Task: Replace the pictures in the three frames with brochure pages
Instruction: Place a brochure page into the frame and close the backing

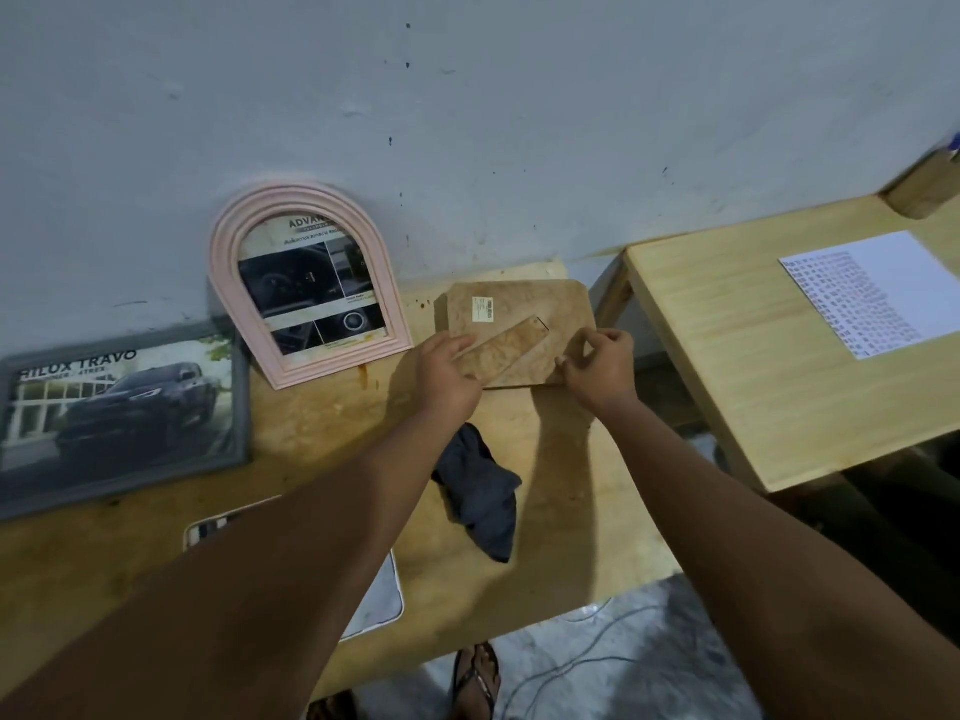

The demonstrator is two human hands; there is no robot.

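A third frame lies face down near the wall, showing its brown back board with a white sticker and a fold-out stand strip. My left hand holds the lower left end of the stand strip. My right hand pinches the frame's lower right edge. A pink arched frame leans on the wall with a brochure page in it. A grey rectangular frame at the left holds a car brochure page.
A dark grey cloth lies on the wooden table below my hands. A white-edged flat item sits under my left forearm. A second wooden table at right carries a printed sheet. Cables and a sandalled foot are on the floor.
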